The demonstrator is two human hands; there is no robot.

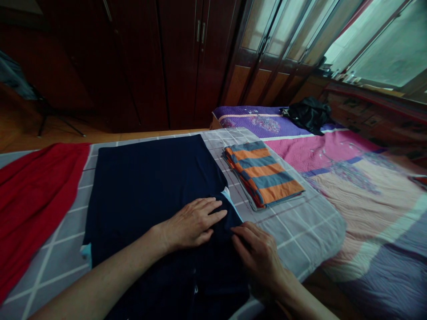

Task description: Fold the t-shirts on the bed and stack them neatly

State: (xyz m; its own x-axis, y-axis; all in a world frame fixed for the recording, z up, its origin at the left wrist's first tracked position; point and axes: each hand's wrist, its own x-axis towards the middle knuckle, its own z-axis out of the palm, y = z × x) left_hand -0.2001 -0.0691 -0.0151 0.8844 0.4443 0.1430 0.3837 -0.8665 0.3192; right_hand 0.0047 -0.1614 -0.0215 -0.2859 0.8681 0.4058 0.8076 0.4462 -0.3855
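Observation:
A dark navy garment (147, 178) with light-blue trim at its sides lies spread out before me, and a small pale zip pull shows on its near part. My left hand (195, 222) rests on the fabric near the right side, palm down with the fingers stretched out. At the garment's right edge, my right hand (255, 244) is closed, thumb and fingers pinching the navy cloth beside the trim. Just beyond, to the right, sits a folded orange and grey striped cloth (263, 171), apart from both hands.
The grey checked cover (293, 231) lies under the garments. A red cloth (43, 191) is at the left. To the right stands a bed with a purple, pink and cream quilt (300, 151), a black bundle (310, 113) on it. Dark wardrobes (180, 66) line the back.

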